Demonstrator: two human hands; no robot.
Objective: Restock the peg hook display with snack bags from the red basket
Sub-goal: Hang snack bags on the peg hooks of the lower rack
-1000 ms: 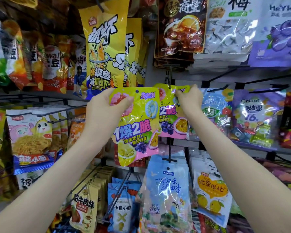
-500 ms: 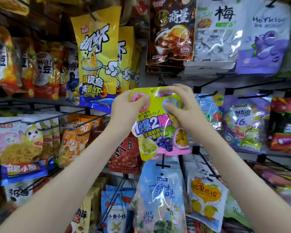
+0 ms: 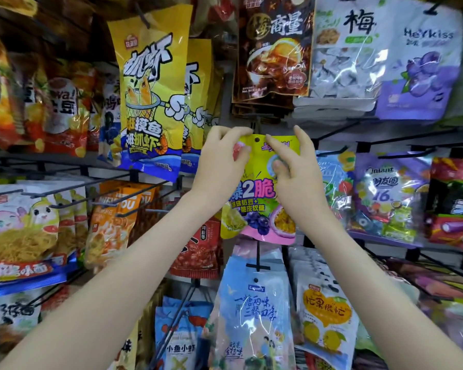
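The bag (image 3: 257, 209) is being held up at the middle of the display, just under the dark brown packs. Its top edge is being pinched by both hands: the left hand (image 3: 219, 166) is gripping the top left corner and the right hand (image 3: 297, 177) the top right. 1 second ago it was being carried by the left hand alone while a 2nd bag like it was being touched by the right. Now it is being squared up and raised, so that its hole (image 3: 257, 140) is being lined up just below the hook (image 3: 255, 124). Whether the hook is already through cannot be told. Hanging is judged to be nearly done.
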